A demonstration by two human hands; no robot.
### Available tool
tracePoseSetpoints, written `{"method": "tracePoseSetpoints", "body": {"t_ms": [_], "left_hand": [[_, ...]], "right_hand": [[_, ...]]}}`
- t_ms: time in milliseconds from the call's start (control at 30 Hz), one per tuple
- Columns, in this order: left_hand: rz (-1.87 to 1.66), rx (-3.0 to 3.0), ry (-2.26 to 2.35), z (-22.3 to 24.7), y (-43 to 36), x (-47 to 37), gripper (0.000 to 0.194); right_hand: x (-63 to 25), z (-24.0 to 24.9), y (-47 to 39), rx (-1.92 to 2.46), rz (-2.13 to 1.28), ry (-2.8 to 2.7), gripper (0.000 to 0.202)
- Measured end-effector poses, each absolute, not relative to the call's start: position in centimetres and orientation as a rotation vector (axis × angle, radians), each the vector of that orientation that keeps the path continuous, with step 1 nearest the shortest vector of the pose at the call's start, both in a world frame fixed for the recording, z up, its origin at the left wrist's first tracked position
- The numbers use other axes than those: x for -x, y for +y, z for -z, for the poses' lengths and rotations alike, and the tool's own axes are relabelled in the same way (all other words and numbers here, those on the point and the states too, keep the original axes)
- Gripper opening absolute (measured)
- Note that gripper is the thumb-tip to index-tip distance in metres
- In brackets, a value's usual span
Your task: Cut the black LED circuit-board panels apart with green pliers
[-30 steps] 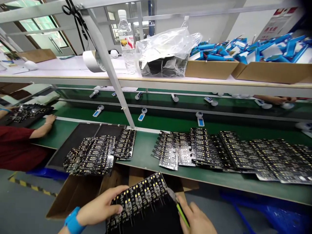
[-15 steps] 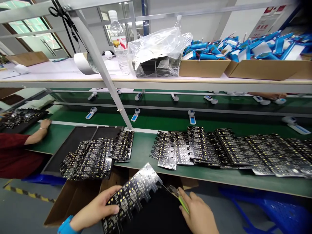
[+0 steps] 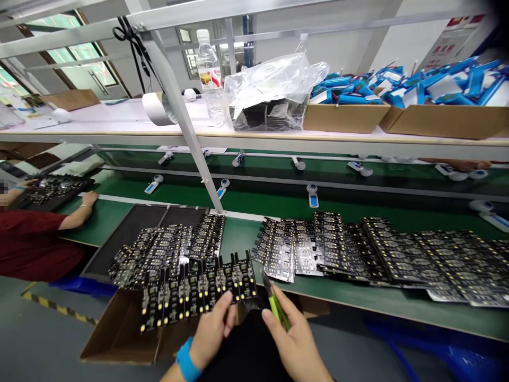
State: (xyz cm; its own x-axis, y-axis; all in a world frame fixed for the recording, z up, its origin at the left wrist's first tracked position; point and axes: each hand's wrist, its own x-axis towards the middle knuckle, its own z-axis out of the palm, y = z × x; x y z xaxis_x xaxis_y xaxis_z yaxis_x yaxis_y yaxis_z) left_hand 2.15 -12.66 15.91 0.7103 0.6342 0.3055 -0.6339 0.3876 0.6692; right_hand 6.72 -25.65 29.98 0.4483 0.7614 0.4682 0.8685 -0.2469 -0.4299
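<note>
My left hand (image 3: pixel 212 331), with a blue band at the wrist, grips a black circuit board panel (image 3: pixel 191 294) by its lower right edge. The panel carries rows of yellow-white parts, and its pronged side points up and away from me. In my right hand (image 3: pixel 292 334) are green-handled cutting pliers (image 3: pixel 274 302), fingers wrapped round the handles. Their dark tips point up, just right of the panel and apart from it. Behind, more panels lie in overlapping stacks (image 3: pixel 274 249) on the green bench, and another pile (image 3: pixel 155 249) rests on a black tray.
A cardboard box (image 3: pixel 119 331) stands open below the bench edge. The shelf above bears boxes of blue battery packs (image 3: pixel 345 116), a bagged stack (image 3: pixel 270 114) and a bottle (image 3: pixel 209 74). A slanted metal post (image 3: pixel 194 143) rises from the bench (image 3: pixel 238 228). At left a co-worker's arm (image 3: pixel 81 212) rests there.
The panel has been turned so its prongs now face up and away instead of toward the lower right. My left hand moved right; the pliers tipped more upright. The view shifted slightly left.
</note>
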Motion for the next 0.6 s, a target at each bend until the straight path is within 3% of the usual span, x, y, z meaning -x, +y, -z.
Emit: {"method": "tracePoseSetpoints", "body": {"t_ms": [133,300,467,533,600], "left_hand": [[-0.761,-1.013,-0.129,-17.1,-14.4,-1.5,0.068],[-0.717,-1.015,-0.185,-17.1,-14.4,-1.2,0.068],[-0.716,-0.987,-0.115,-17.4,-15.3,-1.9,0.067],[-0.711,-0.947,-0.114,-17.3,-15.6,-2.1,0.067],[-0.711,-0.913,-0.126,-17.2,-15.8,-2.2,0.067]], "right_hand": [[-7.0,-30.5,-25.5,2.107,0.278,-1.382,0.061],[-7.1,-31.6,-26.2,2.132,0.091,-1.451,0.058],[-7.2,-30.7,-26.9,2.5,0.771,-1.311,0.064],[-7.5,-30.5,-27.2,2.456,0.663,-1.344,0.064],[-7.8,-30.4,-27.4,2.316,0.321,-1.444,0.06]]}}
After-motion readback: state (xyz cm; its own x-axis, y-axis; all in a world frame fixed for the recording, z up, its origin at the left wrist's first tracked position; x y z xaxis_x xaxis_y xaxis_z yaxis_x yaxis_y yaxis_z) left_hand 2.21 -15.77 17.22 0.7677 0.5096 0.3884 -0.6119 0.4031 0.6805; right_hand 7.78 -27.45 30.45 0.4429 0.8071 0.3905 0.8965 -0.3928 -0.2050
